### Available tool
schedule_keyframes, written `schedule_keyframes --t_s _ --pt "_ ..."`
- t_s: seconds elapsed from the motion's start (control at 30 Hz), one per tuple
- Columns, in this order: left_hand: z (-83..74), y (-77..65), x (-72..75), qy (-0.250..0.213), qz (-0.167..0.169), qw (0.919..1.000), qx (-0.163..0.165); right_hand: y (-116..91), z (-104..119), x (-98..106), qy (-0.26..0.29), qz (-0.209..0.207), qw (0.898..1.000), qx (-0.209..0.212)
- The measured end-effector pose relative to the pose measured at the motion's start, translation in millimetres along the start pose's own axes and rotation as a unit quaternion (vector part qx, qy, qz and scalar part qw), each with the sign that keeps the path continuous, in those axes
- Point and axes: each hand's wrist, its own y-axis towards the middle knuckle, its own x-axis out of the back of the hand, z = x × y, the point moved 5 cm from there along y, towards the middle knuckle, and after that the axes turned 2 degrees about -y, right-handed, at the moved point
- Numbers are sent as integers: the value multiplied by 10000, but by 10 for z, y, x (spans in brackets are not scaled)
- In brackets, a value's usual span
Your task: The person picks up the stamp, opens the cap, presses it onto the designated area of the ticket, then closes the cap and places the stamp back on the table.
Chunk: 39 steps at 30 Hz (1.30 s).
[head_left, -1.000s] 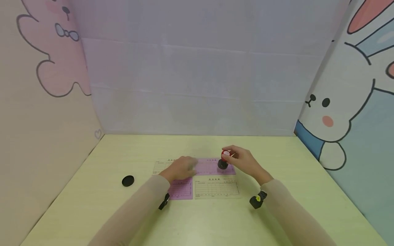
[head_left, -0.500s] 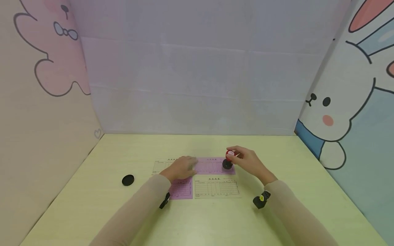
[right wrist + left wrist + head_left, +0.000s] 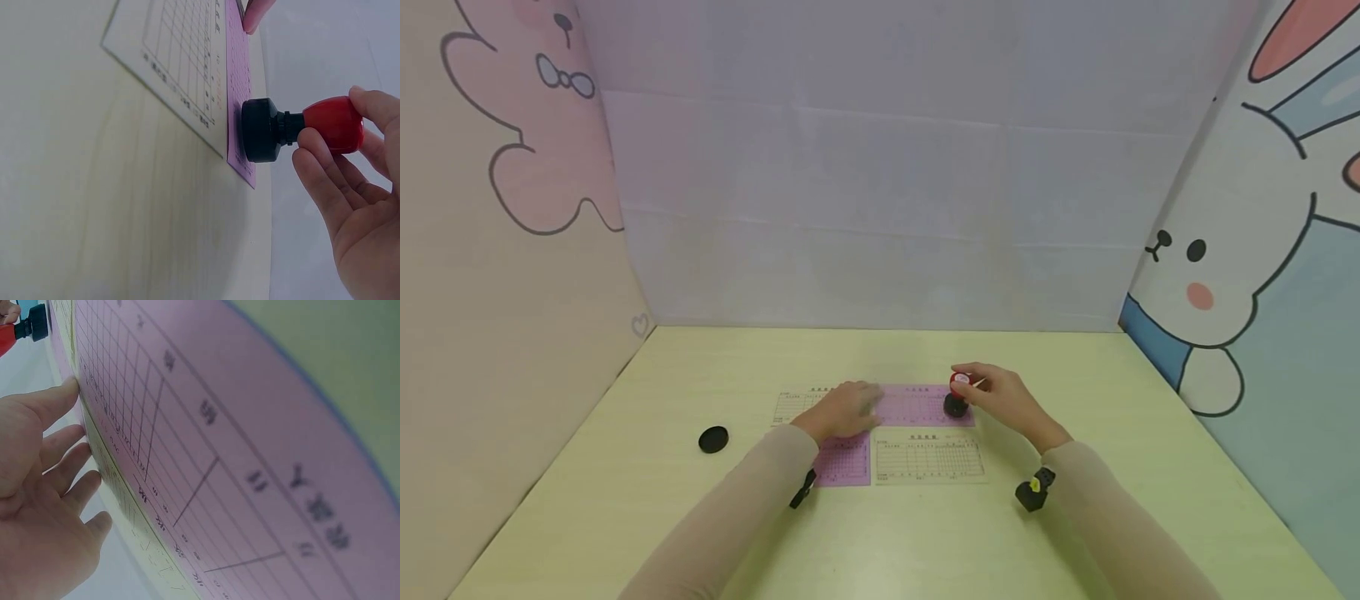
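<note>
My right hand (image 3: 1000, 400) grips the red handle of a stamp (image 3: 956, 405) with a black round base. In the right wrist view the stamp (image 3: 261, 130) stands at the end of the upper right pink form (image 3: 237, 78), its base down at the paper. Thumb and fingers hold the handle; the stamping face is hidden. My left hand (image 3: 842, 410) rests where the forms meet, fingers spread, its fingertips at the left end of that pink form (image 3: 910, 406). In the left wrist view those fingers are loosely straight and hold nothing.
A cream form (image 3: 930, 458) lies in front of the stamped-side pink one. Another pink form (image 3: 846, 461) and another cream form (image 3: 792, 406) lie partly under the left arm. A black round cap (image 3: 712, 439) lies on the table (image 3: 880, 542) to the left. Printed walls stand around.
My right hand has shifted the stamp slightly right along the pink form, then lowered a little toward the paper. The left hand has stayed about where it was.
</note>
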Motion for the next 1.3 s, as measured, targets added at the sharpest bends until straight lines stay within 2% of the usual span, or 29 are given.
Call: schedule_keyframes --t_s 0.6,1.3 --pt "40 27 -40 48 -8 9999 -144 4 6 -51 32 -65 10000 3" --pt "57 30 -55 -223 9 9997 52 -4 -44 -87 382 -45 9990 -222"
